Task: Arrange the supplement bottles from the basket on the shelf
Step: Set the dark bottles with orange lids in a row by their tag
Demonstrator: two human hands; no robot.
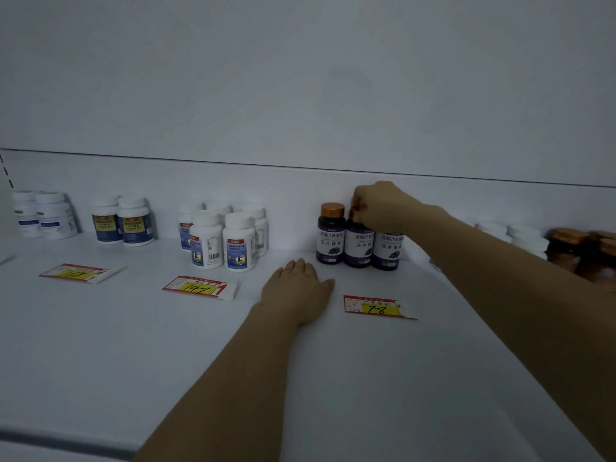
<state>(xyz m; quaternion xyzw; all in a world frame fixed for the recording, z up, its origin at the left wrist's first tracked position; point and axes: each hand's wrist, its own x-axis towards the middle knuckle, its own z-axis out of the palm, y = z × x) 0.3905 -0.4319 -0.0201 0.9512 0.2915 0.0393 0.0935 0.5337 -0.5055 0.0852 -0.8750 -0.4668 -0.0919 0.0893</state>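
The right hand (pixel 380 205) curls its fingers round the copper cap of the middle purple bottle (pixel 358 245), which stands upright in a row of 3 near the back of the shelf (pixel 133 345). The left hand (pixel 298 288) lies flat (fingers straight) on the shelf, holding nothing, just beside the row.

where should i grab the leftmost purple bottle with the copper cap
Take the leftmost purple bottle by its copper cap, coming down from above. It stands upright with the cap fully exposed, while the middle bottle crowds its right side, leaving little room for fingers around the body.
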